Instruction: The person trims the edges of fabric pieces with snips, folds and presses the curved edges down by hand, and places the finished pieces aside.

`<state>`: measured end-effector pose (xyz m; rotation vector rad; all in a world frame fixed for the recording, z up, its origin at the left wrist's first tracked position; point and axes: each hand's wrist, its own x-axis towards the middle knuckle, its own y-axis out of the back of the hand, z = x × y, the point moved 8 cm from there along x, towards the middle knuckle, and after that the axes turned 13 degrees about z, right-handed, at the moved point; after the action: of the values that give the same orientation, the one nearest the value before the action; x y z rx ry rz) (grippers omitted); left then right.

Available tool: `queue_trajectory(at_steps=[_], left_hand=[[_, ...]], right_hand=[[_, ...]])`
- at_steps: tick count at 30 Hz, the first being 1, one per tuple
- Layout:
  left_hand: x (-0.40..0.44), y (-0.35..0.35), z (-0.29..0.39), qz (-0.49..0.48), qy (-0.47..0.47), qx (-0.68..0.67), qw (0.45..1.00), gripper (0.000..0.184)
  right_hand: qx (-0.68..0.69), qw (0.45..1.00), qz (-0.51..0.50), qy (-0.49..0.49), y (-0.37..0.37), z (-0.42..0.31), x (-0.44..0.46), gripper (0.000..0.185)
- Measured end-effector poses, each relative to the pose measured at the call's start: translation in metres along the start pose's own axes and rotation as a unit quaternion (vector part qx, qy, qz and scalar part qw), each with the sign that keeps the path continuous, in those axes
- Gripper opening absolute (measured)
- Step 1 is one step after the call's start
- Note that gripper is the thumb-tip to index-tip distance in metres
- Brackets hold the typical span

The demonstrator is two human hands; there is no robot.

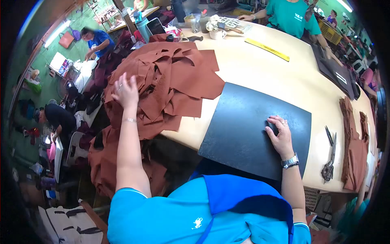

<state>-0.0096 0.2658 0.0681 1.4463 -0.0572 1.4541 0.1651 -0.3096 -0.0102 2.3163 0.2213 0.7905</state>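
My left hand (126, 90), fingers spread, is at the left side of a big heap of reddish-brown leather pieces (189, 77). Nothing shows in its grasp, though I cannot tell how firmly it touches the pieces. A black rectangular mat (248, 126) lies at the near edge of the table. Over the right part of that mat rests my right hand (279, 134), its fingers loosely bent and the thumb apart, with no object visible in it. Some of the brown leather hangs past the table's edge below my left arm.
Scissors (330, 156) lie right of the mat, beside folded brown strips (354, 146). A yellow ruler (267, 49), a white cup (218, 34) and a hammer (193, 38) are farther back. Across the table a person in a green shirt (288, 18) touches a dark bag piece (335, 69).
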Motion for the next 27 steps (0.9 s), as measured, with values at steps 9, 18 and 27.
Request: queue_trajectory(at_steps=[9, 18, 27], left_hand=[[0.046, -0.051, 0.06, -0.03, 0.055, -0.041, 0.997, 0.044], [-0.105, 0.071, 0.288, -0.087, -0.105, -0.621, 0.772, 0.013], [-0.325, 0.158, 0.31, -0.373, -0.49, -0.511, 0.6, 0.024]], right_hand=[[0.04, 0.999, 0.007, -0.014, 0.002, 0.003, 0.003, 0.027], [0.256, 0.951, 0.095, -0.144, 0.013, 0.04, 0.005, 0.033], [0.292, 0.902, 0.222, -0.229, 0.063, 0.087, 0.008, 0.051]])
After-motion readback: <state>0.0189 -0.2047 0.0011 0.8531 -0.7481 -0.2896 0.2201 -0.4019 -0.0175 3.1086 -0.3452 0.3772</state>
